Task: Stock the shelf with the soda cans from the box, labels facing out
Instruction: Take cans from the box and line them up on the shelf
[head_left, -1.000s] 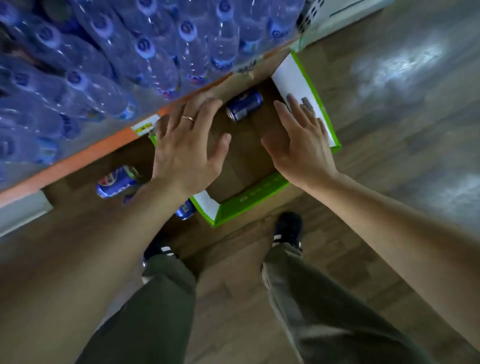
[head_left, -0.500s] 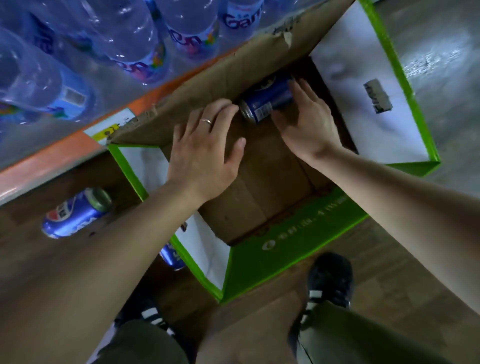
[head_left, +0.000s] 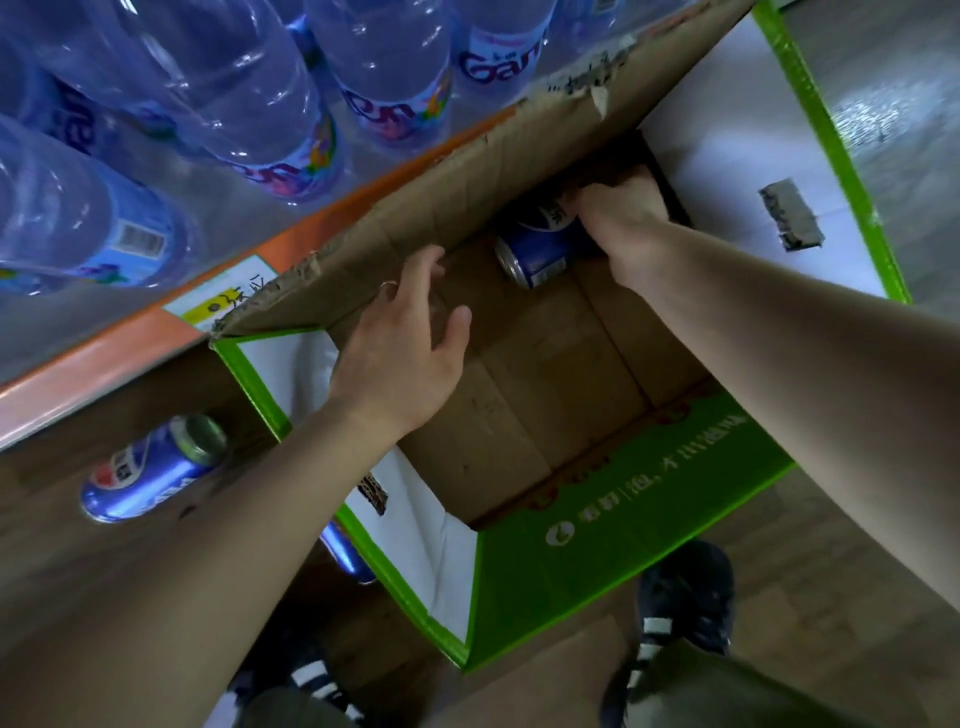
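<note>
Blue soda can (head_left: 540, 249), lying on its side at the far end of the box (head_left: 613, 540), is now grasped by the right hand (head_left: 618, 218), which half a second ago only touched it. Left hand (head_left: 405, 353) hovers released (ring showing). Cardboard flap (head_left: 467, 192) overhangs; lift-out room lies toward the near side.

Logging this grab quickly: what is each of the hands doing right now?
Left hand: open, holding nothing, over the box.
Right hand: gripping the blue soda can.
</note>
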